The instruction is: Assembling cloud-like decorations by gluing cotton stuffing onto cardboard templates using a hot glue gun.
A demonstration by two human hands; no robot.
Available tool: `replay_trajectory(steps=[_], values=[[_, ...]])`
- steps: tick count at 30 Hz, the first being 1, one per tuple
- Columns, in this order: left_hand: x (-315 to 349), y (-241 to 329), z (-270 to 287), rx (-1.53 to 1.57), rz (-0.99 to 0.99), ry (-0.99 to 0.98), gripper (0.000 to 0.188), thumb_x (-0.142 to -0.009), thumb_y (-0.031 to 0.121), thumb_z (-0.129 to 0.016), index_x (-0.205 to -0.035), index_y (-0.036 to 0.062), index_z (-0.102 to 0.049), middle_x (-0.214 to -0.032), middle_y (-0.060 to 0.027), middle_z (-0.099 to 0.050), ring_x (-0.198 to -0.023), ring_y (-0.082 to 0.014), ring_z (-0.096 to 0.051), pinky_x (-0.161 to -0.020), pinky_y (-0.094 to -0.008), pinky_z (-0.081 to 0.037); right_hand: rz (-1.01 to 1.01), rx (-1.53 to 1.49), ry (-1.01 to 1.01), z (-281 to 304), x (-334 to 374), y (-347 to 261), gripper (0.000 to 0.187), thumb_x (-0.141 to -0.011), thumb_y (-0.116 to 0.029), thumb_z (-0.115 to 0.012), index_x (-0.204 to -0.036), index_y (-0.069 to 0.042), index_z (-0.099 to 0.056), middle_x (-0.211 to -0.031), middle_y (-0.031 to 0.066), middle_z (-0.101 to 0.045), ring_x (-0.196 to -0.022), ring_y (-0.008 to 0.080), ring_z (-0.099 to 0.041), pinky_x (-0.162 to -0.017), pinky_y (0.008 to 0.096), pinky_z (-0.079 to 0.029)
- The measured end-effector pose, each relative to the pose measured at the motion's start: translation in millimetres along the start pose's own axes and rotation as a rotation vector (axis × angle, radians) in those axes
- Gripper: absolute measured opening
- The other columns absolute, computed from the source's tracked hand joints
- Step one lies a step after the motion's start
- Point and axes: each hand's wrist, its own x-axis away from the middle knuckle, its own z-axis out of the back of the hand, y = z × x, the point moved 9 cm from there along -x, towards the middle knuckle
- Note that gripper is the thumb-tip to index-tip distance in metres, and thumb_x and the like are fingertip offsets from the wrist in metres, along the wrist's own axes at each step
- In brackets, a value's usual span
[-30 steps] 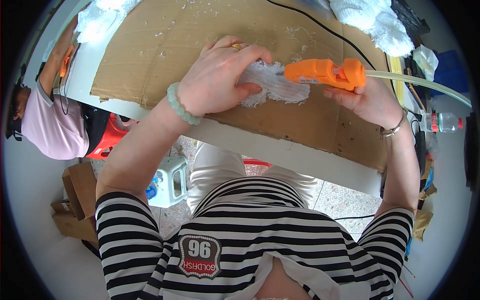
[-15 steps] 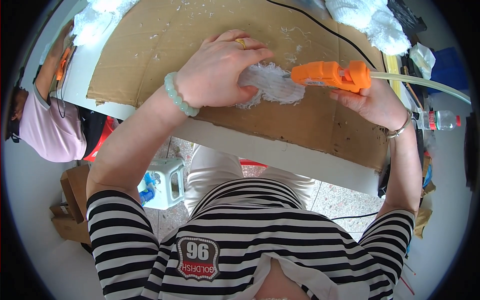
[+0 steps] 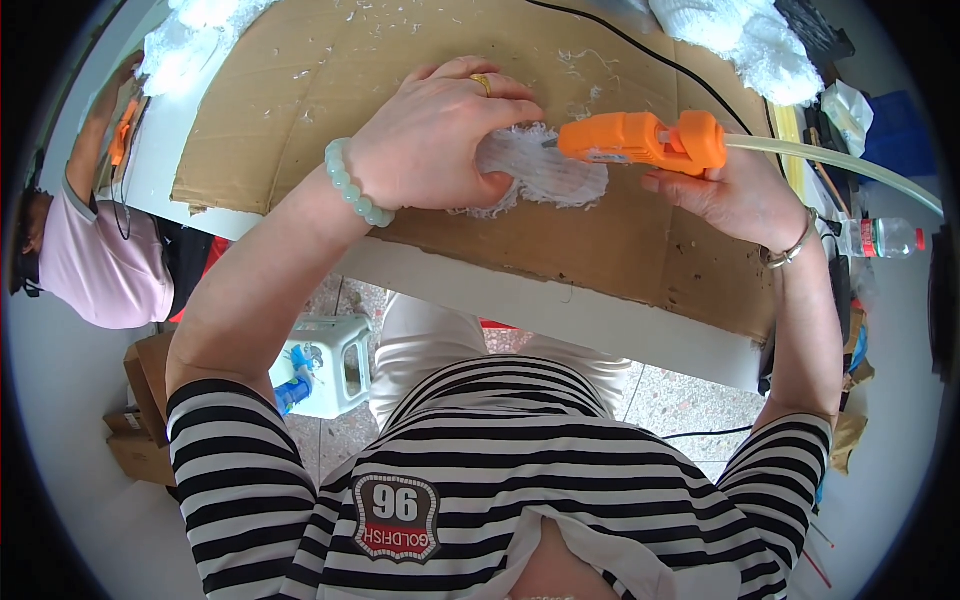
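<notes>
A white piece of fringed, gauzy fabric (image 3: 560, 178) lies on the brown cardboard. Over its left part rests my left hand (image 3: 445, 135), thumb and fingers curved around that edge and gripping it. My right hand (image 3: 735, 195) is wrapped around an orange glue gun (image 3: 640, 140), with a long pale glue stick (image 3: 830, 155) running out of its back to the right. The gun's nozzle points left, just over the middle of the fabric near my left fingers; whether the tip touches it I cannot tell.
A cardboard sheet (image 3: 330, 100) with loose white threads covers the white table. White fluffy bundles (image 3: 740, 45) lie at the far right, more at far left. A black cable (image 3: 650, 60) crosses the back. A bottle (image 3: 880, 239) is at right; another person (image 3: 105, 245) works at left.
My right hand has moved the glue gun a little to the left, so its nozzle now reaches further over the fabric. My left hand stays almost in place.
</notes>
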Motion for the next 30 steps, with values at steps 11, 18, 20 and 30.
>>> replay_trajectory(steps=[11, 18, 20, 30], values=[[2, 2, 1, 0.013, -0.004, -0.011, 0.050, -0.061, 0.014, -0.069, -0.110, 0.0124, -0.059, -0.119, -0.0050, -0.056, -0.114, -0.0306, -0.047, -0.102, -0.0410, -0.032, -0.120, 0.048, -0.076, 2, 8, 13, 0.030, -0.080, -0.016, -0.068, -0.106, -0.004, -0.057, -0.083, 0.0005, -0.059, -0.074, 0.0093, -0.052, -0.069, 0.0227, -0.044], [2, 3, 2, 0.006, -0.001, -0.007, 0.049, -0.061, 0.014, -0.068, -0.109, 0.0117, -0.059, -0.119, -0.0051, -0.056, -0.114, -0.0304, -0.047, -0.101, -0.0410, -0.032, -0.028, 0.015, -0.017, 10, 14, 20, 0.030, -0.080, -0.015, -0.068, -0.106, -0.004, -0.058, -0.084, 0.0002, -0.060, -0.073, 0.0087, -0.052, -0.068, 0.0221, -0.044], [2, 3, 2, 0.009, -0.002, -0.010, 0.049, -0.061, 0.014, -0.068, -0.109, 0.0116, -0.059, -0.119, -0.0050, -0.056, -0.114, -0.0305, -0.046, -0.101, -0.0410, -0.032, -0.018, 0.027, -0.009, 11, 14, 19, 0.031, -0.080, -0.015, -0.068, -0.107, -0.004, -0.057, -0.084, 0.0005, -0.060, -0.073, 0.0087, -0.052, -0.068, 0.0222, -0.044], [2, 1, 2, -0.009, 0.009, 0.009, 0.046, -0.062, 0.021, -0.066, -0.107, 0.0139, -0.062, -0.117, -0.0012, -0.057, -0.117, -0.0292, -0.044, -0.097, -0.0418, -0.035, -0.056, 0.051, -0.021, 12, 14, 21, 0.032, -0.080, -0.016, -0.069, -0.107, -0.004, -0.057, -0.083, 0.0019, -0.060, -0.073, 0.0099, -0.052, -0.068, 0.0230, -0.045]])
